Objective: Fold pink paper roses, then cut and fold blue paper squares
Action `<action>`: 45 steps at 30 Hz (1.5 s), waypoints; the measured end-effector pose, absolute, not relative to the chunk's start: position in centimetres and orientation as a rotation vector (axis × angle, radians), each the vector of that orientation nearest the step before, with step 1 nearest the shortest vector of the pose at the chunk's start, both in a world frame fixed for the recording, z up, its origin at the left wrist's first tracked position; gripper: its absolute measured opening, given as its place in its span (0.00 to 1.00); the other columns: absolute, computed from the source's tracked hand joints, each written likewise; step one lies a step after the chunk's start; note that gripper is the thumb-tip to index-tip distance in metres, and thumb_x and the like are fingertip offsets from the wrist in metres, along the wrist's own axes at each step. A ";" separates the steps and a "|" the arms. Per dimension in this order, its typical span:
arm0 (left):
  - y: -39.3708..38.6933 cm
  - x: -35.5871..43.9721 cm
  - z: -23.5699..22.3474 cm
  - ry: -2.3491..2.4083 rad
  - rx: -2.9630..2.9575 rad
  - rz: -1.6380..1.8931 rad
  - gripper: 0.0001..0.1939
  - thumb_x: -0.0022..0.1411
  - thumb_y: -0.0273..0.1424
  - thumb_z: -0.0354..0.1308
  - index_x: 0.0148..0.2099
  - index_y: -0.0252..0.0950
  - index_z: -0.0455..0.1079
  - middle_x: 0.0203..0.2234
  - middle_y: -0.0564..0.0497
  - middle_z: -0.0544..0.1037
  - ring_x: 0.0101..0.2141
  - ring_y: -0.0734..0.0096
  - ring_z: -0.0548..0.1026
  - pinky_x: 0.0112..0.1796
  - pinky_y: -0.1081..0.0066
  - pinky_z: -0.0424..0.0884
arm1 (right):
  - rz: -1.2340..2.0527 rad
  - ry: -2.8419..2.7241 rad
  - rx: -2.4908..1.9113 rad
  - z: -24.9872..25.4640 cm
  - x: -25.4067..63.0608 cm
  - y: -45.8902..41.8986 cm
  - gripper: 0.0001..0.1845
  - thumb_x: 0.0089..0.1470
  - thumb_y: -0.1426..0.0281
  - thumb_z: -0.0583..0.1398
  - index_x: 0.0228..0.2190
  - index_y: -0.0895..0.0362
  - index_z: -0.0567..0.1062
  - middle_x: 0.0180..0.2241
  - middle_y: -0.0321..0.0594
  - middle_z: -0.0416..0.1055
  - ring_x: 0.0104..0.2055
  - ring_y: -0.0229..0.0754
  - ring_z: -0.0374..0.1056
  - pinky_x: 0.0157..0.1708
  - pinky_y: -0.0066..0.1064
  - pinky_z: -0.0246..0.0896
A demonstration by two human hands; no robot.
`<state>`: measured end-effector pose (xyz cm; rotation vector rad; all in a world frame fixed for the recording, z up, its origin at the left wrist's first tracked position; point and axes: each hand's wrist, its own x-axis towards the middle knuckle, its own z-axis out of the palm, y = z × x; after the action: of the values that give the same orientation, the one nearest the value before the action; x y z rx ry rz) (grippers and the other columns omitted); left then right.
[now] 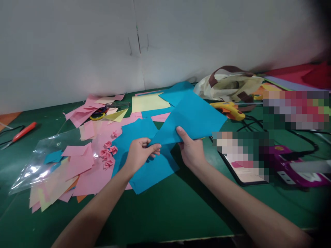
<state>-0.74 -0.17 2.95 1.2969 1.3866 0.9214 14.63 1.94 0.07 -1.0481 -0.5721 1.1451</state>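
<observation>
Between my two hands a blue sheet of paper (199,115) is held up at a slant above the table. My left hand (141,153) pinches its lower left corner between thumb and fingers. Farther right, my right hand (191,148) grips the lower edge, thumb on top and the other fingers underneath. Below lie more blue sheets (144,182), partly covered by my hands and the raised paper. Several small folded pink paper roses (106,154) rest on pink paper just left of my left hand.
Pink and cream paper pieces and a clear plastic bag (28,172) cover the left side. An orange-handled tool (26,132) lies far left. At right are a yellow glue gun (230,110), a phone (243,175), a purple power strip (300,172), cables and a cloth bag (232,86). A wall stands behind.
</observation>
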 end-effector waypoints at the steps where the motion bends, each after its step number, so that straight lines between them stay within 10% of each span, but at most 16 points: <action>1: -0.2 -0.7 3.0 1.402 1.266 0.945 0.16 0.49 0.40 0.65 0.26 0.36 0.64 0.22 0.47 0.79 0.24 0.64 0.78 0.23 0.71 0.72 | 1.149 -0.566 -1.047 0.1 14.6 2.0 0.36 0.38 0.61 0.68 0.50 0.58 0.68 0.48 0.49 0.71 0.50 0.53 0.68 0.41 0.42 0.71; 12: -0.4 0.0 3.4 1.304 1.138 1.124 0.10 0.46 0.36 0.67 0.25 0.34 0.73 0.21 0.50 0.79 0.27 0.64 0.79 0.31 0.68 0.75 | 1.391 -0.881 -0.989 -0.2 13.5 0.6 0.12 0.35 0.64 0.69 0.23 0.56 0.76 0.29 0.40 0.77 0.34 0.47 0.72 0.38 0.42 0.68; 35: 0.2 -0.6 2.9 1.275 0.907 1.231 0.15 0.44 0.38 0.68 0.25 0.31 0.73 0.22 0.49 0.78 0.25 0.71 0.77 0.31 0.71 0.74 | 1.103 -0.600 -1.063 0.7 15.8 2.9 0.22 0.30 0.64 0.71 0.28 0.59 0.73 0.26 0.37 0.74 0.20 0.37 0.67 0.21 0.31 0.65; 45: 0.3 -0.6 2.7 1.275 0.970 1.244 0.13 0.46 0.37 0.67 0.26 0.32 0.71 0.22 0.51 0.78 0.27 0.71 0.78 0.33 0.71 0.74 | 1.265 -0.796 -1.047 -0.1 15.2 2.3 0.16 0.31 0.65 0.71 0.25 0.58 0.75 0.26 0.39 0.75 0.29 0.41 0.70 0.30 0.32 0.66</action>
<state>-0.61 0.32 2.67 0.9697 1.2749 1.2435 15.16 2.34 -0.09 -1.0466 -0.7960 1.2655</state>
